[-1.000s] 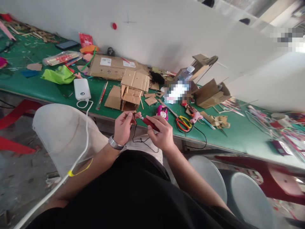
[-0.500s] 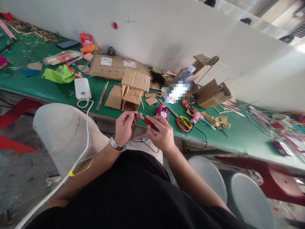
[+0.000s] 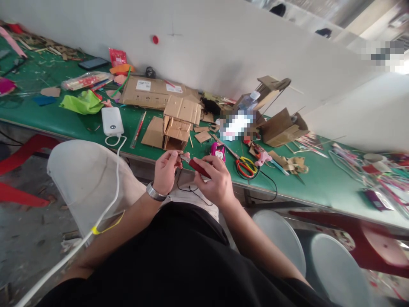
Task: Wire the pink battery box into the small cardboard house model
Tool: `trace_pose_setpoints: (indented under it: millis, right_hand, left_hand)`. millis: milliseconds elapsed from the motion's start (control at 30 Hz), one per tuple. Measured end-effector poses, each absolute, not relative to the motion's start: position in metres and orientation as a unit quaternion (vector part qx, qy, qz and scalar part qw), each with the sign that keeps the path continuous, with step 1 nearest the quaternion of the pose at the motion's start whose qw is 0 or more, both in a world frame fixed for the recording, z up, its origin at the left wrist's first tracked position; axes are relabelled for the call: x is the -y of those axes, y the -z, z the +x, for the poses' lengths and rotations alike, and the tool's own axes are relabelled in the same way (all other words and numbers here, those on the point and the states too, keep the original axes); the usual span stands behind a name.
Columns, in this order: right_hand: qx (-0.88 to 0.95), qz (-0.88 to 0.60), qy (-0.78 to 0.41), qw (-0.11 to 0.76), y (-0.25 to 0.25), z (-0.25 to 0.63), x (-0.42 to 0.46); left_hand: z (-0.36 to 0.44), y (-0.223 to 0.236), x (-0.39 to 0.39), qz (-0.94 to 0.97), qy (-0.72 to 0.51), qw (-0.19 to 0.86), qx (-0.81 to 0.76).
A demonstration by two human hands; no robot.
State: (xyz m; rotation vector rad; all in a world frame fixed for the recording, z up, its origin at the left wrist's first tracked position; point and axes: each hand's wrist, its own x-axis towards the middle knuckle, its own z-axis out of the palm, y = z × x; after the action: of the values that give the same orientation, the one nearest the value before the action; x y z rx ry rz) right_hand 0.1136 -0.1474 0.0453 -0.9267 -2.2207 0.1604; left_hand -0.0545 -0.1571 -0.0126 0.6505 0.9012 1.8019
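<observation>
My right hand is closed around the handle of a red-handled craft knife. The short metal blade points left, at the fingertips of my left hand. Those fingers pinch a small brown piece, mostly hidden by them; its kind is too small to make out. Blade and piece meet or nearly meet just in front of the table edge. Right behind my hands, an open cardboard box structure stands on the green table.
A small purple item and scissors lie right of my hands. Left are a white power bank with its cable and green cloth-like material. Behind are a flat cardboard box and a bottle. Stools stand below right.
The knife has turned slightly in my right hand, so more of its blade's flat side shows. My left hand keeps its pinch, almost in place. The view has shifted slightly.
</observation>
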Motion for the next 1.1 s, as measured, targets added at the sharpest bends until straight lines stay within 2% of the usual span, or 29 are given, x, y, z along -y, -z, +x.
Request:
trace_pose_setpoints:
  millis: [167,800,1100]
  right_hand:
    - [0.856,-0.352,-0.065,0.372,-0.0473,0.1154,0.1494]
    - [0.866,-0.359,-0.015,0.346,-0.0544,0.1070,0.1504]
    - [0.843,-0.384,-0.093,0.366,-0.0500,0.1082,0.1541]
  left_hand:
    - [-0.0542,0.0085,0.1574,0.246,-0.746,0.508,-0.352]
    - [-0.0549,0.0063,0.1589,0.255,-0.745,0.503,-0.355]
    - [-0.0544,0.0042,0.1605,0.254,-0.739,0.523,-0.341]
